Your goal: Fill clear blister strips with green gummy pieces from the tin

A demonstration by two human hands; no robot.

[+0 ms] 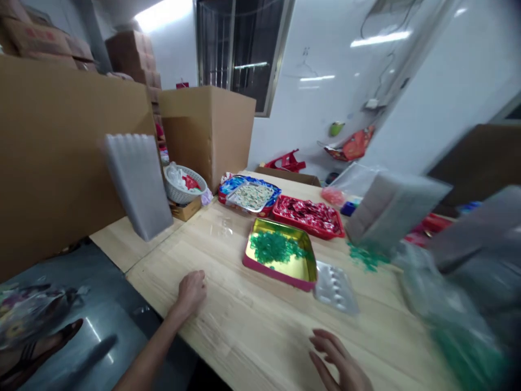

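Note:
My left hand [193, 293] rests on the wooden table, its fingers curled into a loose fist with nothing showing in them. Near the front edge, my right hand [337, 361] is held with its fingers apart and holds nothing. Beyond both hands sits a rectangular tin [280, 278], gold inside and dark pink outside, with many small green translucent pieces [274, 247] in it. A clear plastic tray with moulded pockets [336, 288] lies against the tin's right side, closest to my right hand.
Behind the tin stand a red basket of red wrapped packets [309, 214] and a metal tray of small pale pieces [252, 195]. Stacked clear trays [140, 187] stand at left, near a white basket [185, 190]. More stacked trays [394, 209] and a blurred plastic bag [451, 315] occupy the right.

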